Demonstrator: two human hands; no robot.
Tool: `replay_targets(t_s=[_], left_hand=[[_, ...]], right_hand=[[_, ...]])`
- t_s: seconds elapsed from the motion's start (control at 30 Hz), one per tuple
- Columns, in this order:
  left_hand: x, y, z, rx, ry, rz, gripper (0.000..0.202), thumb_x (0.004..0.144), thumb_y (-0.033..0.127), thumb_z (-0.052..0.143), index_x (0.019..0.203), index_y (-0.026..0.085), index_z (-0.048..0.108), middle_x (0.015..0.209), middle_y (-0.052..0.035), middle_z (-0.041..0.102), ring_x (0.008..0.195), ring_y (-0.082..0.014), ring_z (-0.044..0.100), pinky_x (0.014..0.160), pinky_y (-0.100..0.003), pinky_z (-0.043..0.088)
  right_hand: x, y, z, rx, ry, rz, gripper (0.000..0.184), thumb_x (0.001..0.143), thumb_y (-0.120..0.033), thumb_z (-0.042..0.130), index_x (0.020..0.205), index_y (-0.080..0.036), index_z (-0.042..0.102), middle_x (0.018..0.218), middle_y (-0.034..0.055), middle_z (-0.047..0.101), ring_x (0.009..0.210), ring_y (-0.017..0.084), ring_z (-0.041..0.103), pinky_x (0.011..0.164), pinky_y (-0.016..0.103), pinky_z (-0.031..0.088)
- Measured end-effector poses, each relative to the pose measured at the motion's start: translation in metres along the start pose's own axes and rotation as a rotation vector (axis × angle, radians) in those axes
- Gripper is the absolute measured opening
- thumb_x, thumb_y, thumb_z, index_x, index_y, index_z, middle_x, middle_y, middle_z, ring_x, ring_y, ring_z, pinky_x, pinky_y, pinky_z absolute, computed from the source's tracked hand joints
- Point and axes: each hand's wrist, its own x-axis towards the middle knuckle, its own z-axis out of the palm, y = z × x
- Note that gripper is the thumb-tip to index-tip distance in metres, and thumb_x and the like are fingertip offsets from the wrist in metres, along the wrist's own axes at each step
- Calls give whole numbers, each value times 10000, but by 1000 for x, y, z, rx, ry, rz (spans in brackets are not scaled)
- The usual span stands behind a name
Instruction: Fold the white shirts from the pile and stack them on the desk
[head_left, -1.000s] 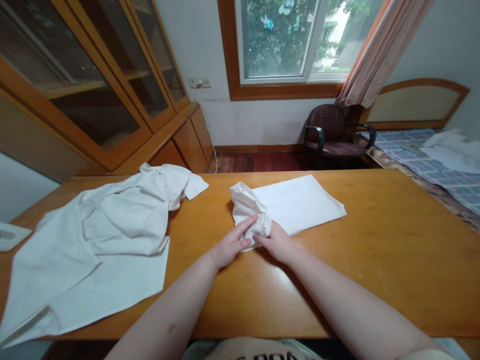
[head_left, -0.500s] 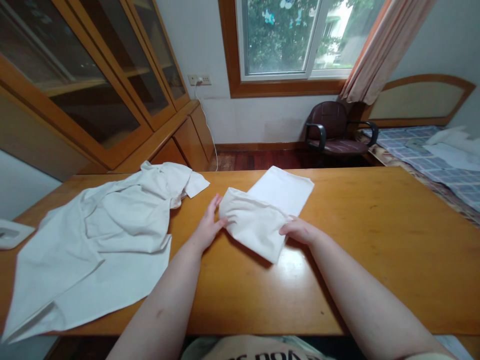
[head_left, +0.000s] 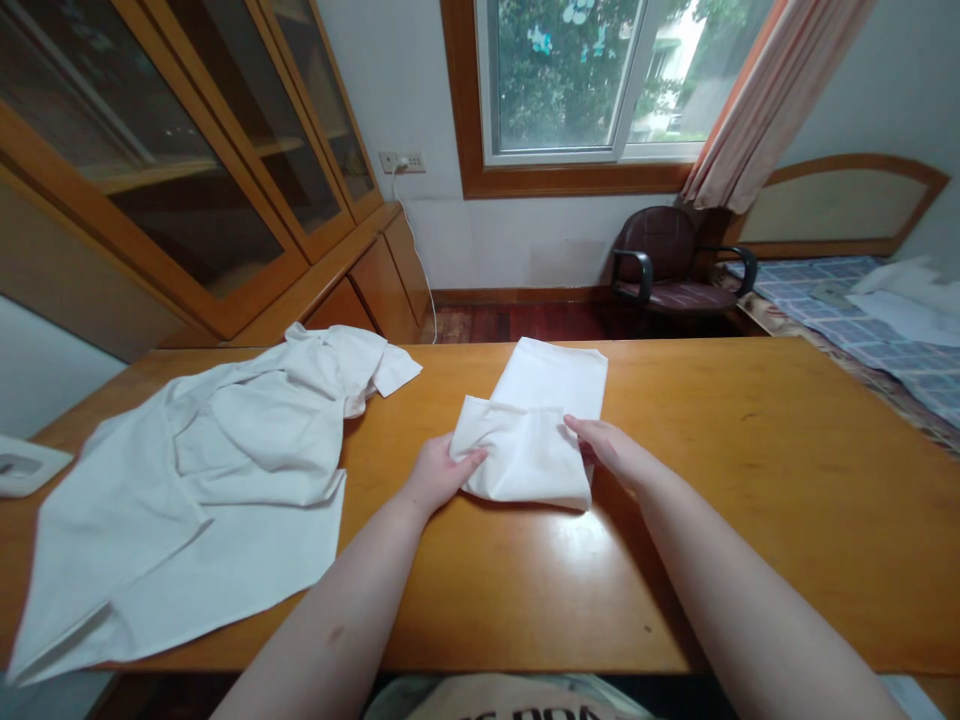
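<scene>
A white cloth (head_left: pixel 559 378), folded into a long strip, lies at the middle of the wooden table (head_left: pixel 750 500). Its near part is doubled back over the far part. My left hand (head_left: pixel 448 473) grips the fold's left side, thumb on top and fingers hidden beneath. On the opposite side, my right hand (head_left: pixel 604 447) pinches the upper right corner of the folded flap, its other fingers partly under the cloth. A larger white cloth (head_left: pixel 255 440) lies crumpled to the left of my left arm, touched by neither hand.
At the table's left edge sits a white plastic object (head_left: pixel 30 466). Beyond the table stand a glass-door cabinet (head_left: pixel 225 310), a dark red armchair (head_left: pixel 660 250) and a bed (head_left: pixel 832 285). A white cord (head_left: pixel 418 255) hangs from the wall socket.
The folded cloth has turned so it lies straighter, its far end shifting left. My left hand has come nearer and closed on its edge; my right hand has moved up slightly along the flap.
</scene>
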Motion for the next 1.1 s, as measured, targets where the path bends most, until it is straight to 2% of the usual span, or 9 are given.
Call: replay_targets(t_s=[0.07, 0.17, 0.27, 0.37, 0.53, 0.7, 0.87, 0.97, 1.1], left_hand=[[-2, 3, 4, 50, -13, 11, 354, 726, 473, 636, 885, 162, 696, 891, -64, 726, 827, -246, 664, 735, -322, 508], [-2, 6, 9, 90, -24, -18, 357, 741, 473, 618, 912, 170, 694, 901, -58, 725, 839, -249, 661, 724, -317, 500], [1, 4, 12, 61, -15, -94, 396, 736, 487, 613, 947, 160, 688, 938, -75, 719, 873, -264, 655, 734, -331, 495], [6, -2, 10, -80, -75, -130, 451, 772, 525, 557, 968, 134, 669, 981, -102, 707, 908, -275, 646, 759, -354, 494], [7, -5, -2, -347, -344, -80, 508, 757, 491, 607, 1111, 126, 597, 1123, -113, 659, 1014, -267, 615, 855, -365, 477], [6, 1, -7, -222, -506, -27, 591, 669, 367, 723, 1194, 162, 545, 1228, -92, 605, 1106, -266, 567, 927, -368, 446], [8, 4, -6, -141, -492, -103, 537, 665, 327, 714, 1158, 169, 572, 1184, -62, 633, 1057, -265, 590, 907, -372, 457], [8, 5, -5, -182, -485, -92, 467, 740, 376, 646, 1151, 163, 588, 1172, -68, 636, 1064, -261, 583, 909, -360, 449], [7, 1, 2, -181, -281, -101, 568, 820, 427, 537, 1302, 131, 482, 1024, -77, 668, 922, -216, 619, 819, -332, 470]], right_hand=[[-8, 0, -2, -203, 9, 11, 357, 666, -514, 680, 692, -159, 670, 686, 64, 683, 639, 206, 614, 586, 294, 456], [-16, 7, -5, -363, 76, 12, 266, 632, -424, 729, 710, -173, 694, 758, 62, 712, 716, 236, 635, 634, 307, 464], [-15, 19, -7, -279, 127, -4, 242, 669, -389, 687, 770, -169, 696, 832, 63, 723, 780, 245, 649, 672, 313, 477], [-13, 27, -10, -149, 119, -20, 291, 675, -400, 670, 824, -151, 689, 865, 81, 724, 806, 252, 656, 695, 328, 490], [-15, 22, -14, 15, 107, -22, 298, 677, -364, 651, 864, -133, 678, 858, 97, 723, 808, 250, 660, 729, 341, 494], [-15, 18, -18, 111, 170, -4, 250, 667, -338, 643, 807, -134, 677, 813, 102, 722, 733, 223, 657, 664, 302, 483], [-9, 22, -20, 89, 214, 3, 218, 660, -322, 641, 753, -127, 674, 762, 101, 715, 666, 205, 640, 605, 278, 455], [-6, 24, -21, 55, 202, -1, 223, 658, -330, 641, 741, -125, 671, 724, 92, 704, 639, 205, 629, 585, 281, 445], [-6, 26, -23, -34, 211, -6, 216, 648, -321, 639, 746, -130, 664, 730, 85, 697, 645, 209, 622, 576, 279, 434]])
